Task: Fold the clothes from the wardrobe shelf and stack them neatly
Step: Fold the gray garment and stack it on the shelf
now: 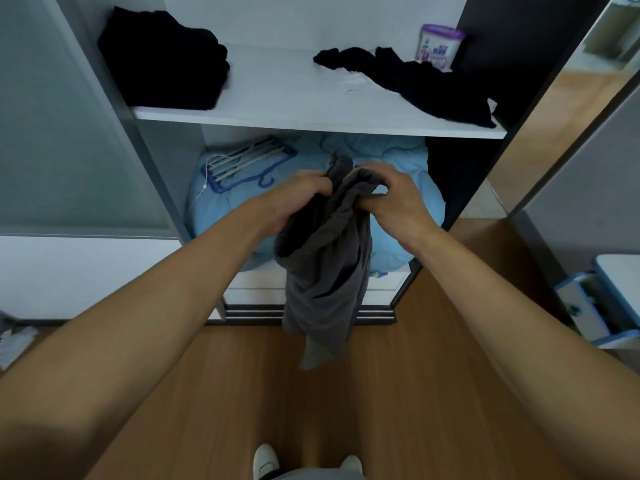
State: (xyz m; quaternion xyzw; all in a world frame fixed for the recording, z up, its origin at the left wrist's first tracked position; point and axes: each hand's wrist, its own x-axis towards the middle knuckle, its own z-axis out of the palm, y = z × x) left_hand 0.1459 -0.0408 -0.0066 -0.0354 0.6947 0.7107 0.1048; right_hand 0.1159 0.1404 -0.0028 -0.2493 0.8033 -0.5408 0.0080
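Note:
A grey garment [323, 265] hangs bunched in front of the wardrobe, its lower end dangling over the wooden floor. My left hand [294, 197] grips its top edge from the left and my right hand [394, 199] pinches the same edge from the right, the two hands close together. On the white wardrobe shelf [294, 95] above, a folded black pile [162, 60] lies at the left. A loose black garment [415, 81] sprawls at the right, partly over a small white cloth [351, 81].
A purple-lidded tub [440, 46] stands at the shelf's back right. Below the shelf lies a light blue duvet [235, 209] with a blue hanger rack [242, 164] on it. Sliding door at left, blue-white drawer unit [595, 306] at right, wooden floor [398, 393] underfoot.

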